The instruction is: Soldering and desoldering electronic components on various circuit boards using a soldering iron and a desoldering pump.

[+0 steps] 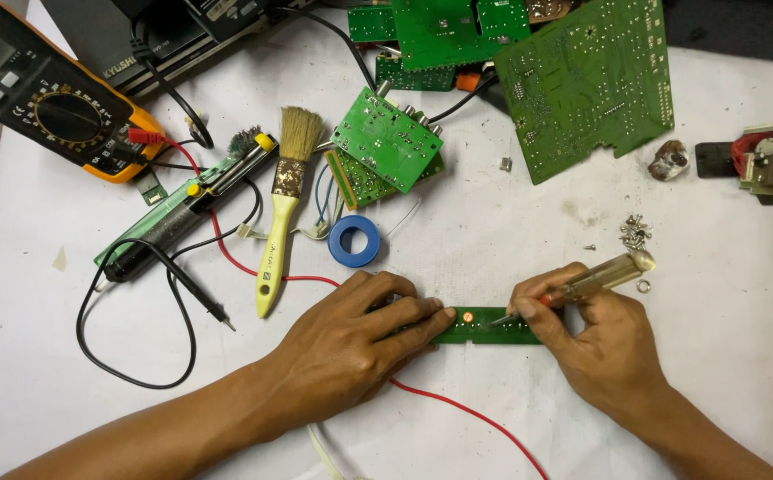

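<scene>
1. Pinning down a long narrow green circuit strip (484, 326) flat on the white table cover (493, 231), near the bottom middle of the view. Left hand (351, 342) palm down, fingers stretched out and pressed together over the strip's left end, fingertips (435, 318) right on the board.
2. Right hand (604, 342) curled tight around a screwdriver (582, 286) with a clear yellowish handle, tip slanting down-left and touching the strip near a small orange spot. Right end of the strip tucked under this hand.
3. Red wire (466, 411) running out from under the left hand toward the bottom edge, also looping up-left across the cover.
4. Just above the left hand: blue ring of tape (354, 241), lying flat. Beside it a yellow-handled paintbrush (282, 209), bristles pointing away.
5. Far left corner: orange and black multimeter (44, 89), black probe lead (138, 293) curling over the cover.
6. Up top: a pile of green circuit boards (582, 80), one big one tilted, a smaller one (385, 140) closer to the brush.
7. Little heap of screws (635, 231) just past the screwdriver handle, well apart from the strip.
</scene>
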